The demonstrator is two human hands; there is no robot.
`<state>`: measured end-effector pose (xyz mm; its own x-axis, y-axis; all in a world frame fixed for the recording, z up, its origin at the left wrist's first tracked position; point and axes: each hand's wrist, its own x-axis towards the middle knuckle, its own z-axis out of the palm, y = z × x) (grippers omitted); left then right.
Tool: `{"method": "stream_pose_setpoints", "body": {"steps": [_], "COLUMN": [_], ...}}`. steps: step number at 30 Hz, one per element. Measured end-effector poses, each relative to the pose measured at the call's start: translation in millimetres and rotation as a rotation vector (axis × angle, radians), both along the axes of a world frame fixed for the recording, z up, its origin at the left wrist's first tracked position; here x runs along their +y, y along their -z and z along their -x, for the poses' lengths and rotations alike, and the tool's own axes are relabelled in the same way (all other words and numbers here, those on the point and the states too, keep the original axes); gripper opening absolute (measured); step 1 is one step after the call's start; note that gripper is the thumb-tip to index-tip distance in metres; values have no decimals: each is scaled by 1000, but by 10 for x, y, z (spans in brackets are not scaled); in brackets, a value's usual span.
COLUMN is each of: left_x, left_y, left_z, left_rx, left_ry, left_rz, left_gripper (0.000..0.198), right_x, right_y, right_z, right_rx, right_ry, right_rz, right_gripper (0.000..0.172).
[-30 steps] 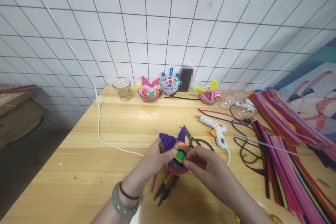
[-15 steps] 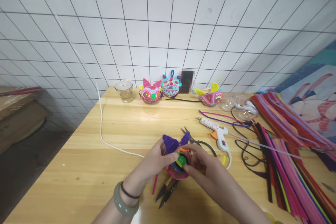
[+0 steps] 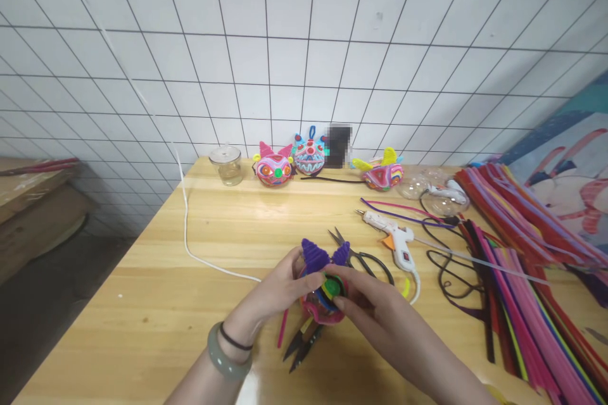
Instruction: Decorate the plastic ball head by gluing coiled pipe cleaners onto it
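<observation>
Purple ears [image 3: 315,255] are on the fuzzy ornament [image 3: 319,305], gripped by the left hand [image 3: 281,286] over some black snips [image 3: 303,343]; right hand [image 3: 375,299] pinches its green-centred disc [image 3: 332,286], can't tell if that's stuck yet.

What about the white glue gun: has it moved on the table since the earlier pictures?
No, neither way: the white glue gun keeps its place relative to the wooden table; the view shifted slightly.

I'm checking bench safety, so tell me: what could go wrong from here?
The left hand and right hand hold the purple-eared ornament close to the snips, whose tips are exposed; a slip might prick a wrist. The glue gun lies beyond the right hand; if hot, it could burn a reaching finger.
</observation>
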<state>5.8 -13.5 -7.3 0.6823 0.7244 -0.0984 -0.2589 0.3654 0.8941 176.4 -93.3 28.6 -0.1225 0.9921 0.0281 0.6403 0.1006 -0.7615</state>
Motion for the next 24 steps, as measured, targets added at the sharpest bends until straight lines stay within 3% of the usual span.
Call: {"method": "stream_pose_setpoints", "body": {"steps": [5, 11, 24], "left_x": [-10, -10, -7], "left_y": [19, 5, -46], "left_z": [-7, 16, -1], "left_rx": [-19, 70, 37], "left_ry": [-20, -24, -72], "left_rz": [-2, -69, 10], "left_gripper": [50, 44, 47], "right_x": [1, 5, 8], "right_y": [-31, -19, 73], "right_z": [8, 30, 22], "right_rx": [-17, 12, 119], "right_ry": [-16, 18, 54], "right_rz": [-48, 9, 87], "right_gripper": [38, 38, 36]}}
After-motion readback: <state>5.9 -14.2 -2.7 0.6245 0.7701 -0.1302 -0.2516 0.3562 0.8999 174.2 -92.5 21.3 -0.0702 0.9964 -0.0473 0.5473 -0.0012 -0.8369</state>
